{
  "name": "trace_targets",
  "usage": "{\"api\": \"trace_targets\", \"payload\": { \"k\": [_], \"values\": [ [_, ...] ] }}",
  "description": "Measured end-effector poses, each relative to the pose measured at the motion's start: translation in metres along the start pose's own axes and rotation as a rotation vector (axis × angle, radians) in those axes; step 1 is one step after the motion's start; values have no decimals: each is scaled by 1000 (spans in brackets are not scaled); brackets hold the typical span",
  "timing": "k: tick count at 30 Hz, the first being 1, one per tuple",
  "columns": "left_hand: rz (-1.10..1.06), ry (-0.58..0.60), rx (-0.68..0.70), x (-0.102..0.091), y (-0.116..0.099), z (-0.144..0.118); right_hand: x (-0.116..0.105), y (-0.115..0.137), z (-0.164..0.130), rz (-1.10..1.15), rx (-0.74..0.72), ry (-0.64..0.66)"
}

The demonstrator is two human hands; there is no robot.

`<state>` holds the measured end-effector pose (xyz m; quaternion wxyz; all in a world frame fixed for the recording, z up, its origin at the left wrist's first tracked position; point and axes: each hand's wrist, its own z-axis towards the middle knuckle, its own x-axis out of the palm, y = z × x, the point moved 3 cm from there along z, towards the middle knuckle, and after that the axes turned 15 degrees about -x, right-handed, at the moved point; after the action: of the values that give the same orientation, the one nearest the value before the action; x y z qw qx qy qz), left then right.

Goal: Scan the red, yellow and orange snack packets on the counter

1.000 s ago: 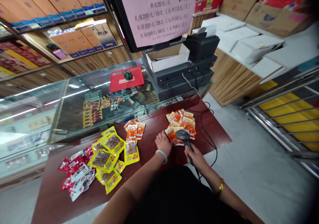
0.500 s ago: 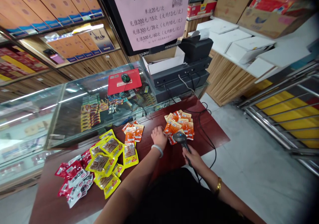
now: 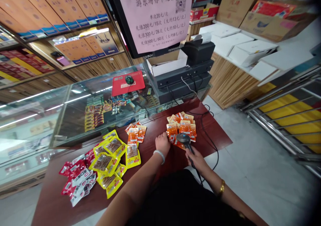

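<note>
My right hand (image 3: 196, 159) is wrapped round the handle of a black barcode scanner (image 3: 184, 139), whose head hangs over the near edge of a pile of orange snack packets (image 3: 185, 127). My left hand (image 3: 162, 143), with a pale bangle on its wrist, is closed at the pile's left side. Its fingers seem to pinch the edge of an orange packet (image 3: 173, 139) below the scanner head; the fingertips are partly hidden. Left of that hand lies a smaller group of orange packets (image 3: 137, 132), beside yellow snack bags (image 3: 114, 145) and red-and-white packets (image 3: 79, 177).
Everything lies on a dark red tabletop (image 3: 147, 159) against a glass display counter (image 3: 75, 108). Behind stand a monitor with a pink sign (image 3: 160, 21), a white open box (image 3: 168, 65) and a receipt printer (image 3: 198, 49). A black cable (image 3: 217, 149) runs along the right side.
My left hand's spread fingers have curled closed. An orange packet at the pile's left has shifted, and the scanner stays over the pile. The whole view has moved slightly.
</note>
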<state>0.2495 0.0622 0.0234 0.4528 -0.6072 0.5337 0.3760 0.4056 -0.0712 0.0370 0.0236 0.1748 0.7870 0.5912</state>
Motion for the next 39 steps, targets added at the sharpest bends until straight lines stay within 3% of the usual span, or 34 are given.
{"api": "trace_targets", "payload": {
  "k": [3,7,12,16,20,31,36,39],
  "values": [
    [-33,-44,116,-5,-7,-5,1,4,2,15,0,-29],
    [2,73,282,-3,-27,-8,0,20,5,34,-28,-63],
    [-47,172,282,2,-29,-11,0,36,2,5,-69,-54],
    [-301,254,24,7,6,-15,5,34,-1,8,-64,-28],
    [-609,237,-190,12,51,-17,23,27,-3,6,-30,52],
    [-924,10,-368,12,134,-35,107,24,3,-96,-22,371],
    [-1080,-79,-555,14,176,-38,138,16,3,-129,-30,504],
    [-1083,-164,-670,-1,197,-43,157,17,3,-163,-70,567]
  ]
}}
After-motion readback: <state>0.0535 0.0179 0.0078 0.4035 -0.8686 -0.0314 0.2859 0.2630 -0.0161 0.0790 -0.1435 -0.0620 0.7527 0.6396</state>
